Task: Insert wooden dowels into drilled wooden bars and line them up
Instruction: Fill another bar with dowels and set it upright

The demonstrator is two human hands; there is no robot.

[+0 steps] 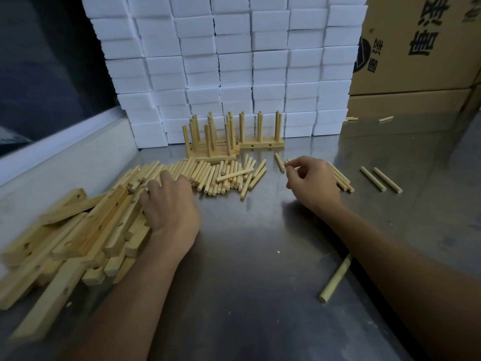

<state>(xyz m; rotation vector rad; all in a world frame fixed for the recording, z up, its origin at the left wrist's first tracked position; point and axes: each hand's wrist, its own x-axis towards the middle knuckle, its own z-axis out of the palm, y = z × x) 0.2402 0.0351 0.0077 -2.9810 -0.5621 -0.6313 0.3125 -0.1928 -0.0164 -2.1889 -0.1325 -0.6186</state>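
Reaching left hand [169, 204]: you are resting it, fingers relaxed, on the heap of pale drilled wooden bars [78, 230].
Right hand [311, 182]: you are pinching short pale wooden dowels [287, 161] between curled fingertips.

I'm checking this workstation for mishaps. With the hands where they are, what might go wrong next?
1. The left hand rests on the stacked drilled bars; a nudge may topple the pile.
2. The finished racks stand just behind the loose dowels; a reach may knock them over.
3. A stray dowel lies beside the right forearm and may roll away.
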